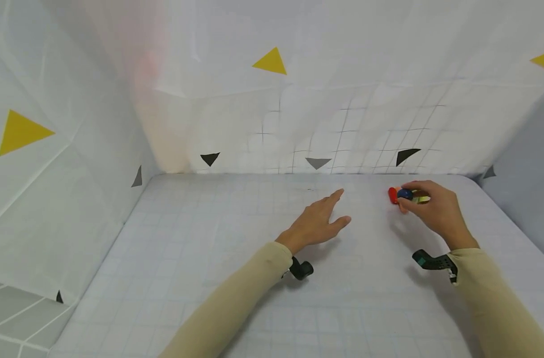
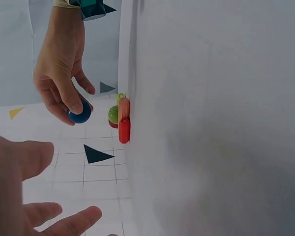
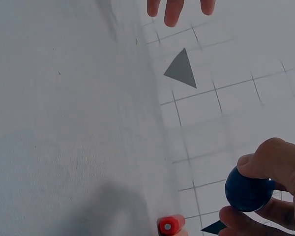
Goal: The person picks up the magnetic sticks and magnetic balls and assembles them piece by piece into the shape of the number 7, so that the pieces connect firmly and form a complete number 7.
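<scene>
A glossy blue ball point(image 1: 405, 194) is pinched between the thumb and fingers of my right hand point(image 1: 438, 208), at the far right of the table. In the left wrist view the ball is held above a cluster of small coloured pieces. A red rounded piece point(image 2: 124, 132) and an orange one point(image 2: 124, 107) lie at its front, a green ball point(image 2: 113, 114) behind them. My right hand partly covers this cluster in the head view. My left hand point(image 1: 316, 222) hovers over the middle of the table with thumb and fingers spread, holding nothing.
A white table point(image 1: 200, 278) with a faint grid lies under both hands. Behind it rises a white sheet point(image 1: 236, 119) with triangle markers, and another wall sheet point(image 1: 70, 189) stands at the left. The cluster is near the table's back right corner.
</scene>
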{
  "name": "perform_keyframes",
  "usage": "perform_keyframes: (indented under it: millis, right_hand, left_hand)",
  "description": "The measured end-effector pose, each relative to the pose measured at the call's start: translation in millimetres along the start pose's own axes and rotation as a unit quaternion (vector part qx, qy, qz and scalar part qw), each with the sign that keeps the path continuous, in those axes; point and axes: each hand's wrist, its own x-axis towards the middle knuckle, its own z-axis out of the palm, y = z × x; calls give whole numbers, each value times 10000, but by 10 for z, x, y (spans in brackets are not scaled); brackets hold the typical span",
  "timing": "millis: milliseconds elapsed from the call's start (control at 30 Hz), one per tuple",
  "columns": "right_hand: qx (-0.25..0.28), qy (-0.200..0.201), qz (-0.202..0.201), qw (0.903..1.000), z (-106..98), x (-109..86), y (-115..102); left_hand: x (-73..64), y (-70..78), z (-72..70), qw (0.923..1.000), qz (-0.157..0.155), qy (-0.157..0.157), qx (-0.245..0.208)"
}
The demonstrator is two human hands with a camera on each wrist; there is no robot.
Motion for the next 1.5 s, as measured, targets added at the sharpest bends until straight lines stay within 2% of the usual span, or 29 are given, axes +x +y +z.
perform_keyframes:
  millis: [300, 600, 767, 967, 1233, 1367, 1500]
  right_hand:
    - [75, -43, -440, 9990, 72, -63, -193]
    - [171, 8, -1017, 9947, 164, -100, -405]
    - [219, 66, -1118, 9935, 232, -127, -504]
    - [474, -126, -1193, 9916, 316, -135, -612]
    - [606, -228, -1624, 9846, 481, -143, -736]
    - [749, -347, -1597, 9837, 537, -152, -808]
    - [814, -467, -1526, 9838, 592, -149, -893]
  left_hand:
    - [6, 56, 7, 10000, 22, 71, -22]
    - [12, 47, -2, 9999, -46, 141, 67]
    - [-37, 34, -35, 9998, -49, 184, 26]
    - [-112, 2, -82, 9995, -37, 302, -61]
    - [-197, -79, -133, 9975, 12, 712, -6]
    - [-246, -114, -168, 9945, 160, 1036, -43]
    - [-308, -148, -223, 9924, 177, 1220, -22]
